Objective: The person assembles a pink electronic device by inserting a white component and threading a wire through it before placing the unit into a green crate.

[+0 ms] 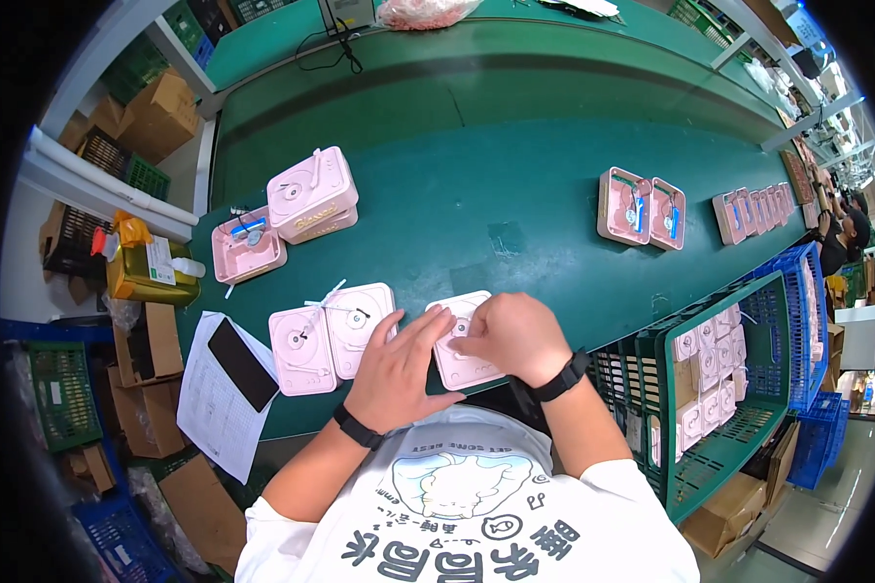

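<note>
A pale pink panel shaped like a toy record player (469, 372) lies on the green table right in front of me. My left hand (399, 371) is laid palm down with its fingers stretched out, the fingertips on the panel's left edge. The fingers of my right hand (520, 335) are curled in a pinch over the round disc on the panel; whatever they grip is hidden. Just left of my left hand, a pink panel with a dark piece at its disc (358, 309) lies beside a similar panel (299, 352). A thin white stick (327, 293) rests across their upper edges.
Farther left stand stacked pink cases (313, 189) and an open pink case with wiring (251, 255). Two more open cases (642, 212) sit to the right. A green crate of pink parts (676, 428) borders my right side. Paper (214, 408) and a black phone-like slab (243, 364) lie left.
</note>
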`<action>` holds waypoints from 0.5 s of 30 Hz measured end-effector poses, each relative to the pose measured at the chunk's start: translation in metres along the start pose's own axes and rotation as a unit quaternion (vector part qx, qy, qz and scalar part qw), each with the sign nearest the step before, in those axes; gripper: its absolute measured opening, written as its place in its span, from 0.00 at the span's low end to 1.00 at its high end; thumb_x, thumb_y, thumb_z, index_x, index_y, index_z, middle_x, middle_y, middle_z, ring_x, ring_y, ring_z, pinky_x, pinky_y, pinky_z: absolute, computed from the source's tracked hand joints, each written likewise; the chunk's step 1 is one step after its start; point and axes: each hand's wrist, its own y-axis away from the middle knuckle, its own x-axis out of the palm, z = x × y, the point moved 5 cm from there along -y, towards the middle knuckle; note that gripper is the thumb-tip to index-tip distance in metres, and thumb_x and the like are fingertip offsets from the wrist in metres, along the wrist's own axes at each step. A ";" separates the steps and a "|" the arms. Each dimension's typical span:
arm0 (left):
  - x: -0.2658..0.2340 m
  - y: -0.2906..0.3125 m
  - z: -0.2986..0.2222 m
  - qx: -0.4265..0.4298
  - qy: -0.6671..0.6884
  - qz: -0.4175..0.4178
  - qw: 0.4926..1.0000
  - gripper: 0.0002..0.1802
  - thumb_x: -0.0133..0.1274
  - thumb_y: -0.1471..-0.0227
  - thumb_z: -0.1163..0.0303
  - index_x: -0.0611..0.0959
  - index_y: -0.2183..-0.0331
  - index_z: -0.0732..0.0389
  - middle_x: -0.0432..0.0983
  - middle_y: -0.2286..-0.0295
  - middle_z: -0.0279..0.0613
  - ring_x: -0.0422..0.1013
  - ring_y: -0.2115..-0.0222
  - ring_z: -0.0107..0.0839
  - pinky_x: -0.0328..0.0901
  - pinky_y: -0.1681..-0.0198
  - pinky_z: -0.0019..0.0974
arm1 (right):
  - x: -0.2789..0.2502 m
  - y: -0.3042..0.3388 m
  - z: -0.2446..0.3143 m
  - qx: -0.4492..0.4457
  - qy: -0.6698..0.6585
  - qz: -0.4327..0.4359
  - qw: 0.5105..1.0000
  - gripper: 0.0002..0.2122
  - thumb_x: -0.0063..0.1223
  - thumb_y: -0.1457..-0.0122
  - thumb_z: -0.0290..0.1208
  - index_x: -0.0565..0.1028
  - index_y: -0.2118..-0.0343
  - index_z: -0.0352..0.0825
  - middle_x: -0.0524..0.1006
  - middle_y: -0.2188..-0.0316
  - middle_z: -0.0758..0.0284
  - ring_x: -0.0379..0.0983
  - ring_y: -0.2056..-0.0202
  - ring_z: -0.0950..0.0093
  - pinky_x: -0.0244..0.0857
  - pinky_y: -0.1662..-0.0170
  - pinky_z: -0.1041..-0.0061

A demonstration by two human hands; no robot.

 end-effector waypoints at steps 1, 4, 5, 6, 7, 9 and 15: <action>0.001 0.001 0.000 -0.005 0.003 -0.008 1.000 0.70 0.86 0.58 0.55 0.60 0.24 0.62 0.81 0.32 0.49 0.75 0.30 0.48 0.60 0.24 0.64 | -0.004 -0.001 -0.003 -0.011 0.004 0.012 1.000 0.13 0.80 0.44 0.41 0.91 0.70 0.36 0.88 0.68 0.60 0.87 0.61 0.58 0.80 0.58 0.60; 0.004 0.002 0.000 -0.013 0.006 -0.021 1.000 0.72 0.87 0.59 0.53 0.61 0.24 0.61 0.82 0.33 0.47 0.76 0.30 0.47 0.60 0.24 0.62 | -0.010 0.000 -0.004 -0.032 0.016 0.036 0.999 0.11 0.79 0.45 0.39 0.91 0.68 0.35 0.88 0.65 0.59 0.88 0.59 0.58 0.80 0.57 0.60; 0.004 0.002 0.000 -0.014 0.007 -0.023 1.000 0.71 0.87 0.59 0.52 0.63 0.24 0.61 0.82 0.33 0.46 0.76 0.31 0.47 0.61 0.25 0.61 | -0.011 0.002 -0.002 -0.046 0.027 0.028 0.998 0.10 0.78 0.45 0.37 0.91 0.68 0.36 0.88 0.65 0.60 0.88 0.59 0.57 0.81 0.56 0.60; 0.005 0.002 0.000 -0.015 0.008 -0.025 1.000 0.71 0.87 0.60 0.52 0.64 0.24 0.60 0.83 0.34 0.45 0.76 0.31 0.46 0.62 0.25 0.60 | -0.012 0.004 0.001 -0.060 0.038 0.021 0.997 0.09 0.77 0.45 0.36 0.91 0.67 0.36 0.88 0.64 0.60 0.88 0.59 0.57 0.81 0.56 0.60; 0.003 0.002 0.000 -0.016 0.008 -0.026 1.000 0.71 0.87 0.60 0.52 0.64 0.24 0.60 0.83 0.34 0.45 0.76 0.31 0.46 0.62 0.25 0.60 | -0.012 0.006 0.003 -0.075 0.050 0.013 0.996 0.09 0.76 0.46 0.35 0.91 0.66 0.37 0.88 0.64 0.60 0.87 0.59 0.57 0.81 0.55 0.60; 0.001 0.001 0.000 -0.021 0.008 -0.008 1.000 0.61 0.85 0.56 0.51 0.73 0.28 0.58 0.80 0.31 0.44 0.74 0.29 0.43 0.63 0.26 0.57 | -0.010 0.005 0.002 -0.089 0.058 -0.012 0.994 0.08 0.75 0.46 0.33 0.90 0.65 0.37 0.87 0.64 0.60 0.87 0.59 0.57 0.81 0.54 0.60; 0.002 -0.001 0.000 -0.002 -0.001 0.012 1.000 0.47 0.82 0.52 0.49 0.84 0.35 0.55 0.79 0.30 0.43 0.73 0.28 0.43 0.65 0.27 0.55 | -0.007 0.012 -0.005 -0.150 0.000 -0.109 0.983 0.08 0.75 0.46 0.28 0.87 0.63 0.39 0.83 0.64 0.60 0.85 0.59 0.57 0.81 0.52 0.60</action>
